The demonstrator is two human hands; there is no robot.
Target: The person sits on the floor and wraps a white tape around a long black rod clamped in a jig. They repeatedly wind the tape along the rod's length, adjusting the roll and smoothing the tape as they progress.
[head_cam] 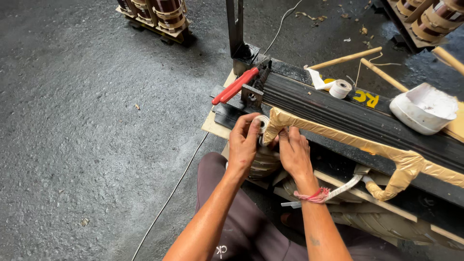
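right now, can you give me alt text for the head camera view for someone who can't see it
Two bare hands work at the end of a black laminated steel core on a concrete floor: the left hand holds a small roll of white tape and the right hand presses on tan paper wrapping. Red-handled pliers, another white tape roll and a white bowl rest on the core.

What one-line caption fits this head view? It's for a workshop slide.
Left hand holds a white tape roll while right hand presses tan tape on a black laminated core.
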